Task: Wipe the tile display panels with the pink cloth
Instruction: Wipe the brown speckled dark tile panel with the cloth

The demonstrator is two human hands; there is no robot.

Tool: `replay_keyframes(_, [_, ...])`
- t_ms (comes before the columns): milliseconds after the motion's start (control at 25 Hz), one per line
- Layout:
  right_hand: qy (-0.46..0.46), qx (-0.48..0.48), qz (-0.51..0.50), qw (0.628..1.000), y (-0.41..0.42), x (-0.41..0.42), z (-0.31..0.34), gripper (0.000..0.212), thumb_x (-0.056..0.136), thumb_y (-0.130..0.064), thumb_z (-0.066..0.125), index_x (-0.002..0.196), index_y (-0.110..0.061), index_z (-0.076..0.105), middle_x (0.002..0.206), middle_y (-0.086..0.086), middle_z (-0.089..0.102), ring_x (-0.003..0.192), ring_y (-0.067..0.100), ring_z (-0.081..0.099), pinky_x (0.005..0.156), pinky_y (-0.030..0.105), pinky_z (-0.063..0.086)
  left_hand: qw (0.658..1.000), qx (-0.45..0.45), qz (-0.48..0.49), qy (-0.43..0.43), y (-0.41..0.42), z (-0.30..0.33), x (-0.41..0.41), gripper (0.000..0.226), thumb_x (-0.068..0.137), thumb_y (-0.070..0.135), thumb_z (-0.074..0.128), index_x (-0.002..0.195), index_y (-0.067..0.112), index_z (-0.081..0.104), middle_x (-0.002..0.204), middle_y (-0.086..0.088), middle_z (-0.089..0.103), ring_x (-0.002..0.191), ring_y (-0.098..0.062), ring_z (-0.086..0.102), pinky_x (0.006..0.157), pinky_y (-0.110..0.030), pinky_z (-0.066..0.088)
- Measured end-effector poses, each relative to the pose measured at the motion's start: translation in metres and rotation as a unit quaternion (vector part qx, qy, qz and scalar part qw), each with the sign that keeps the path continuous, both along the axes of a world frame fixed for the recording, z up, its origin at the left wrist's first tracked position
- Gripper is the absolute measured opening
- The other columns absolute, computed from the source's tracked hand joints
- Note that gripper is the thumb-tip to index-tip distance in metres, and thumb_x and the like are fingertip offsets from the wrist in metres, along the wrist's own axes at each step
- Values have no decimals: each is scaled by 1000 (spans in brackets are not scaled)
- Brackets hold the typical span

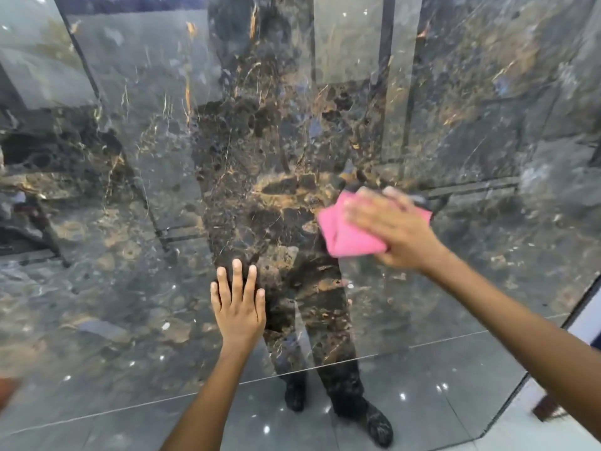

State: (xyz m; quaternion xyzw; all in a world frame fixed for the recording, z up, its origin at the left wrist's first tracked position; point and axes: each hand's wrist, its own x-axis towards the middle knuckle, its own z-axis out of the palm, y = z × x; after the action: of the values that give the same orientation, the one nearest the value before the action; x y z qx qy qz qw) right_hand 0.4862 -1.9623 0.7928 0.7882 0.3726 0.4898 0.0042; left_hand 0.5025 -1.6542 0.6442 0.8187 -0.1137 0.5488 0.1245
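Observation:
A glossy dark marble tile display panel (162, 157) with gold veins fills the view and mirrors a standing person. My right hand (395, 227) presses a folded pink cloth (348, 234) flat against the panel at centre right; the hand is blurred, its fingers spread over the cloth. Lower down, my left hand (239, 307) rests flat on the panel with straight fingers pointing up and holds nothing.
The panel's lower edge (325, 367) runs across the bottom, with a shiny grey floor (422, 415) mirrored below it. At the right side the panel ends at a dark frame edge (582, 307), with pale floor tiles beyond.

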Motion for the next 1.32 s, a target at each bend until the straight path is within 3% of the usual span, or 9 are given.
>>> replay_keyframes(160, [40,268,-153,950,-4,-5,-65,80,79,-24,56,151,-19,23,159,-2,19,149,19,9,120,42,6,999,-10,-11,-36,0,-6,7,54,106,37,19,157,26,5,164,3,0,151,-21,1,122,-37,3])
replay_keyframes(280, [115,-149,-162,969,4,-27,-164,127,60,-19,80,155,-21,-3,160,-2,13,149,19,5,120,41,-2,999,-3,-13,-36,0,-7,7,54,106,37,19,157,27,5,164,3,-1,151,-21,0,122,-37,3])
replay_keyframes(360, [90,-208,-121,966,3,-31,-169,128,58,-12,82,155,-22,-1,163,-5,1,149,17,4,121,42,-2,999,-3,-18,-33,0,-9,9,54,106,37,19,157,26,5,164,3,-1,151,-21,0,122,-37,3])
replay_keyframes(600, [34,240,-58,969,68,-2,-70,66,85,-6,54,146,-14,31,152,-1,31,149,19,8,119,46,7,999,-2,-8,-47,0,-13,10,53,107,36,19,157,25,6,164,1,0,151,-22,1,122,-39,4])
replay_keyframes(720, [2,-116,-100,988,73,-4,-170,85,72,8,52,149,-16,27,145,2,40,139,19,33,111,39,30,999,0,-13,-34,1,-15,7,53,107,36,18,157,26,4,164,3,-3,151,-21,-2,122,-38,2])
replay_keyframes(840, [163,-449,-84,874,24,-18,-259,85,62,-9,81,139,-30,50,145,-13,47,129,3,46,105,22,39,1000,8,-13,-15,2,-19,4,53,107,36,17,157,26,1,164,3,-6,151,-21,-5,122,-38,0])
replay_keyframes(1120, [39,18,-116,992,57,-7,-168,83,77,4,41,154,-19,17,162,-6,8,149,19,8,118,51,6,998,-7,-1,-56,-5,-20,12,52,107,33,19,157,24,8,164,2,1,151,-22,2,122,-39,5])
replay_keyframes(1240, [30,-217,-109,969,95,-10,-227,90,77,5,50,154,-10,7,155,3,26,137,18,39,115,46,21,998,-5,-10,-56,-3,-25,10,52,107,33,18,157,25,8,164,3,1,151,-22,1,122,-38,5])
replay_keyframes(1320, [122,-490,-81,860,63,-17,-273,84,73,-9,75,147,-20,38,149,-8,42,132,7,44,117,34,18,999,3,-5,-51,-1,-26,10,52,107,34,18,157,25,7,164,3,0,151,-21,0,122,-38,4])
